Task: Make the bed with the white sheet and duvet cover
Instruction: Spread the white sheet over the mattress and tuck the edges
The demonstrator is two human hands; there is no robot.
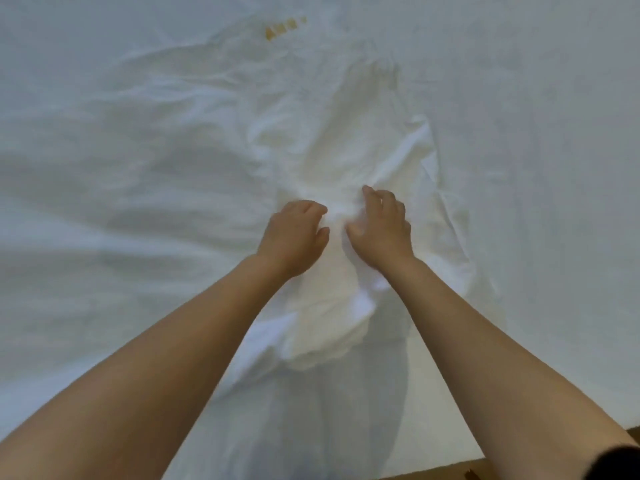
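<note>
**Inspector:** Cloth location?
**Recorder:** Bunched white cloth [346,157] lies as a ridge running near to far through the centre, over the flat white sheet [104,174].
**Inspector:** Hands?
**Recorder:** Left hand [294,233] and right hand [381,226] sit side by side on the ridge, close but apart. Fingers of both are curled into the folds, each gripping a gather. Cloth passes between and under them.
**Inspector:** Sheet or duvet cover?
**Recorder:** Cannot tell. Yellow print [284,28] shows far off.

The left forearm [156,358] and right forearm [485,341] were bare, as were the left hand [294,235] and right hand [381,228]. A dark patch [620,460] beside the right elbow was too blurred to identify.
</note>
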